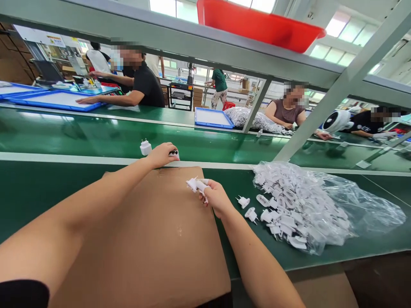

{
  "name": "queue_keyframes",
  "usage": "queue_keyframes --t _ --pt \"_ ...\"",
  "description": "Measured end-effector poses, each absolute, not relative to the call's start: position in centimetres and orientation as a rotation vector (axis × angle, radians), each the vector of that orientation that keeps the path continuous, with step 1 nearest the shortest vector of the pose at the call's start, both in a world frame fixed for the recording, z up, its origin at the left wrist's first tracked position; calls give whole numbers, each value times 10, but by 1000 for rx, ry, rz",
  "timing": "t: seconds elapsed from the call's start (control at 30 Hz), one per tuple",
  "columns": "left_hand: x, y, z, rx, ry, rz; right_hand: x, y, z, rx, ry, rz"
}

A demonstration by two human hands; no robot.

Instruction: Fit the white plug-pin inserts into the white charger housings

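Nearest the camera: dark sleeve [24, 294] and bare left forearm, reaching forward over a brown cardboard sheet [144, 239] on the green counter [233, 182]. White plug [192, 185] is above the cardboard's far right part, in the right hand [218, 199]; grip pinching it between thumb and fingers, pins directed left. White case [175, 155] with a dark end is in the left hand [162, 154], at the white strip beyond the cardboard; grip closed over it, palm down. Assembled charger [145, 148] stands just left of that hand, pins up.

Right of the right forearm: two loose plugs [243, 201], then a clear bag [375, 209] with a heap of similar white plugs spilling from its near-left side. Farther: blue-rimmed tray [214, 125] beside a second bag [239, 115] of white pieces. Overhead: red bin [257, 25], contents hidden. Co-workers sit across the line.
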State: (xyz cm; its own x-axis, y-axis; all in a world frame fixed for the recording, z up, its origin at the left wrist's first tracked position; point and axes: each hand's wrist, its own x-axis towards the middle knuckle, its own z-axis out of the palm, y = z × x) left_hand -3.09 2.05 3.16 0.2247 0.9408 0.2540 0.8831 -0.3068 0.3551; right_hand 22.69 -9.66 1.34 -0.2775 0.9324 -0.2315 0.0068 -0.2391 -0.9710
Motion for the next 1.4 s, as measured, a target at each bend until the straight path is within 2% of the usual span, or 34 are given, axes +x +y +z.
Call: queue_keyframes --t 0.2,0.33,0.47,0.63,0.73,0.9,1.07,1.2,1.3,1.4 --pt "8 -90 10 2191 1498 788 228 -102 22 -1174 -1197 1524" --pt "29 -132 -8 2112 1466 938 228 -107 22 -1179 -1326 1441" --pt "30 -142 -9 1945 1250 1238 227 -111 22 -1158 -1497 1389" --pt "26 -145 -5 1668 961 1253 218 -118 23 -1069 -1599 1270" --pt "25 -142 -5 1764 1018 1379 209 -124 22 -1142 -1452 1226" --pt "22 -141 -5 2081 1072 1527 203 -129 21 -1195 -1305 1388" --pt "19 -147 -6 2274 969 1354 216 -119 21 -1145 -1229 1276" --pt "12 -147 -6 2335 909 919 228 -110 24 -1183 -1213 1162" --pt "11 -145 -3 2155 962 712 228 -112 28 -1192 -1316 1201" --pt "16 -140 -4 1909 1133 722 225 -118 30 -1166 -1475 1227"
